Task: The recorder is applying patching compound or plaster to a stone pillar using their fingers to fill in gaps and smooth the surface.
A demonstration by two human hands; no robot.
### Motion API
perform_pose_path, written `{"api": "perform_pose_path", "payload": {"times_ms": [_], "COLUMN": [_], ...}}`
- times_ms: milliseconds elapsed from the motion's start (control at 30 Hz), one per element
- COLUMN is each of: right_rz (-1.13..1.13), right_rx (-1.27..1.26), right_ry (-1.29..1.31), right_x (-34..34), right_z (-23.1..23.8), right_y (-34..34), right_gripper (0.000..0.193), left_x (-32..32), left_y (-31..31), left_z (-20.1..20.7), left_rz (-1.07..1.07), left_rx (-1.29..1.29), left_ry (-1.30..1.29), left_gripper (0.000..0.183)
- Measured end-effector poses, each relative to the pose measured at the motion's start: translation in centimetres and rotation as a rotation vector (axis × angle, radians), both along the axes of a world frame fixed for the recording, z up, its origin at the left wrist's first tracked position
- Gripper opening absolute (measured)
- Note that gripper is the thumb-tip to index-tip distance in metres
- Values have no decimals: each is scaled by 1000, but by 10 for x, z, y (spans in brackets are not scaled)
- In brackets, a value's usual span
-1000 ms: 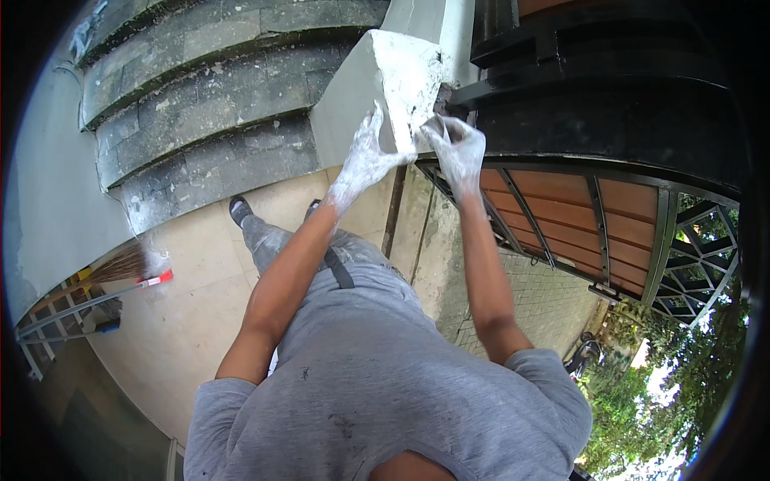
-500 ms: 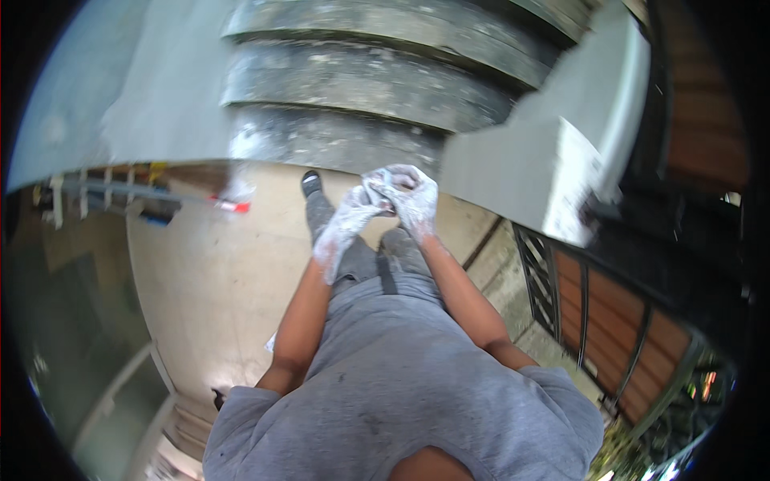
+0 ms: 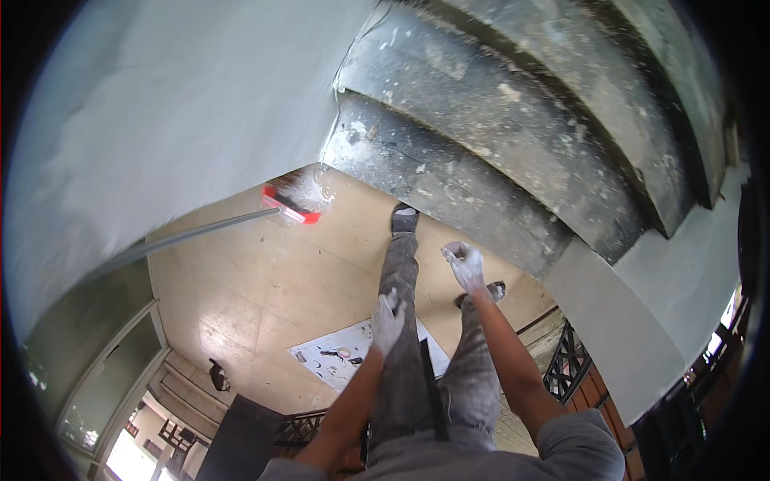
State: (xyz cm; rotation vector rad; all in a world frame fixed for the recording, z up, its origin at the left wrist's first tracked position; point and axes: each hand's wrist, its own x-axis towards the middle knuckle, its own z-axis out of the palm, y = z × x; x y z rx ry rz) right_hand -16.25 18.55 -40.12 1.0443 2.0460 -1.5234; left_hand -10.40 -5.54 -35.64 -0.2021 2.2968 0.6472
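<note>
My left hand (image 3: 387, 322), coated in white, hangs beside my left thigh. Its fingers are slightly apart and I see nothing in them. My right hand (image 3: 467, 270), just as white, is held farther forward over the floor, below the lowest stair. Its thumb and fingers curl together; whatever they may hold is too small to make out. Nearest to it is the bottom concrete stair (image 3: 449, 188), spotted with white and worn patches. Both hands are apart from each other.
A broom with a red head (image 3: 309, 216) and a grey handle leans at the wall's lower corner (image 3: 200, 104). Behind my legs a white sheet (image 3: 313, 353) with small tools lies on the tiled floor (image 3: 265, 280). A small black shape (image 3: 218, 374) sits near steps.
My hands were together in front of me and have moved apart, the left dropping to my thigh. My view has turned, bringing the broom and the sheet into plainer sight.
</note>
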Motion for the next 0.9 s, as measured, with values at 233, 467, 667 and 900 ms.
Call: {"api": "perform_pose_path", "payload": {"times_ms": [233,467,667,900], "right_rz": [408,647,491,450], "right_rx": [507,824,900,895], "right_ry": [437,671,767,733], "right_x": [-167,-272,-311,-329], "right_z": [-212,-303,-328,-330], "right_y": [-108,-149,-176,-210], "right_gripper": [33,61,56,53], "left_x": [-13,-16,-15,-27], "left_y": [-28,-34,-31,-22], "left_z": [-34,-47,-47,-43], "left_rz": [-71,6,25,48], "left_rx": [-162,-101,-141,-162], "left_ry": [111,-125,-99,-148], "left_gripper": [31,36,34,34]}}
